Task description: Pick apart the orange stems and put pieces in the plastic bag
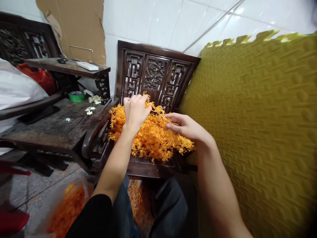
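Any print on the green tape roll (76, 96) is too blurred to be read. A heap of orange sprigs (153, 140) is spread on the dark chair seat (148, 169), bounded behind by the carved backrest (155, 73) and on the right by the upright yellow mat (252, 115). A narrow strip of wood is left along the front edge. By the left hand (136, 110), fingers drawn together, a thin sprig (157, 111) is pinched above the heap. The right hand (187, 125) is held half spread beside it; whether the stem is touched cannot be told.
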### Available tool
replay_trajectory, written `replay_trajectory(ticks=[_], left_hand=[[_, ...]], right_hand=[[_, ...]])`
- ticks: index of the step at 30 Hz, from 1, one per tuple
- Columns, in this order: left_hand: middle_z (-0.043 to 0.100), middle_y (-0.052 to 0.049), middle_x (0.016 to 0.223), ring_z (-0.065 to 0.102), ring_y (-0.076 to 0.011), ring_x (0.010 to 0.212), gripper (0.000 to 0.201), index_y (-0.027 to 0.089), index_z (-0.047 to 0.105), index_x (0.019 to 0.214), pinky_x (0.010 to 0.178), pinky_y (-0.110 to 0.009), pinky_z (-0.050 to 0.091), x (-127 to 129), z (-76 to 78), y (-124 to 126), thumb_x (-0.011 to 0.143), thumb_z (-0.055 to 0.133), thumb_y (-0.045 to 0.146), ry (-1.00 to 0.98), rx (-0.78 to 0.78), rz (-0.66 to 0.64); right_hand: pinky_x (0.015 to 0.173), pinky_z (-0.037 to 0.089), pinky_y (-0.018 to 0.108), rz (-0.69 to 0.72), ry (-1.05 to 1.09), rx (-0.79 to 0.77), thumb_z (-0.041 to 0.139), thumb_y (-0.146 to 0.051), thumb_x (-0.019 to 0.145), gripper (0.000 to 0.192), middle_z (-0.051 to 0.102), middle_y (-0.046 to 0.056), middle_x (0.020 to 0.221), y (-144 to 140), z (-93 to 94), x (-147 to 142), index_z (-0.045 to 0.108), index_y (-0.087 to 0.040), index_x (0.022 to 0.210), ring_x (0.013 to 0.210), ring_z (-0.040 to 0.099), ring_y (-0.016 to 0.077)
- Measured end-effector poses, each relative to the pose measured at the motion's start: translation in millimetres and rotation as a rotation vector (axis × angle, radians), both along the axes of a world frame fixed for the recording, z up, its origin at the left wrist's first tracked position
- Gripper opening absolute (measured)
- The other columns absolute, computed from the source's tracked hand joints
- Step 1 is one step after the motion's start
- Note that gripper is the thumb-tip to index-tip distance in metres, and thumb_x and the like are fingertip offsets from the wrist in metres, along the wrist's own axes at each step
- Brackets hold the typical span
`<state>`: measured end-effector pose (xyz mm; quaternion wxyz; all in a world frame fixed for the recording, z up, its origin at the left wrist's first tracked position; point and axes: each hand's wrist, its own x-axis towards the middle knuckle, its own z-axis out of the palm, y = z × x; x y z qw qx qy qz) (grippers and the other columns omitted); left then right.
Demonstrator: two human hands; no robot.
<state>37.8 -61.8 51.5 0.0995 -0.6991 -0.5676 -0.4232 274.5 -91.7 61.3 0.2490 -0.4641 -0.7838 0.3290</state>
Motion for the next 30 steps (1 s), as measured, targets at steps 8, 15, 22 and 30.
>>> replay_trajectory(ticks=[8, 15, 22, 30], left_hand=[[0.067, -0.012, 0.138, 0.062, -0.0333, 0.127, 0.062, 0.021, 0.067, 0.135, 0.110, -0.053, 0.046, -11, -4.3, 4, 0.084, 0.080, 0.055, -0.015, -0.218, -0.170], [0.066, -0.013, 0.135, 0.062, -0.0288, 0.128, 0.054, 0.017, 0.071, 0.132, 0.114, -0.047, 0.048, -7, -2.7, 8, 0.093, 0.069, 0.054, -0.250, -0.067, -0.234], [0.052, -0.007, 0.161, 0.060, -0.0262, 0.139, 0.067, 0.034, 0.043, 0.161, 0.112, -0.042, 0.051, -6, 15.8, -19, 0.100, 0.052, 0.063, -0.361, -0.024, -0.788], [0.035, -0.018, 0.172, 0.034, -0.0343, 0.161, 0.103, 0.026, 0.018, 0.169, 0.127, -0.054, 0.036, 2, 7.2, -10, 0.091, 0.062, 0.074, -0.428, -0.131, -0.879]], right_hand=[[0.075, 0.055, 0.041, -0.435, -0.704, 0.676, 0.050, -0.013, 0.096, 0.057, 0.071, 0.014, 0.135, 1, -12.1, 7, 0.059, -0.024, 0.152, 0.104, 0.072, 0.0326], [0.086, 0.054, 0.042, -0.369, -0.331, 0.762, 0.057, -0.028, 0.100, 0.024, 0.075, 0.011, 0.116, 5, -24.1, 19, 0.080, -0.023, 0.105, 0.100, 0.070, 0.0279], [0.072, 0.053, 0.035, -0.322, 0.107, 0.336, 0.066, -0.055, 0.093, 0.034, 0.073, 0.007, 0.091, 15, -32.9, 16, 0.066, -0.022, 0.088, 0.081, 0.065, 0.0211], [0.054, 0.053, 0.030, -0.173, 0.796, -0.088, 0.066, -0.076, 0.083, 0.056, 0.075, 0.002, 0.088, 3, -28.5, -1, 0.040, -0.029, 0.096, 0.074, 0.073, 0.0210]])
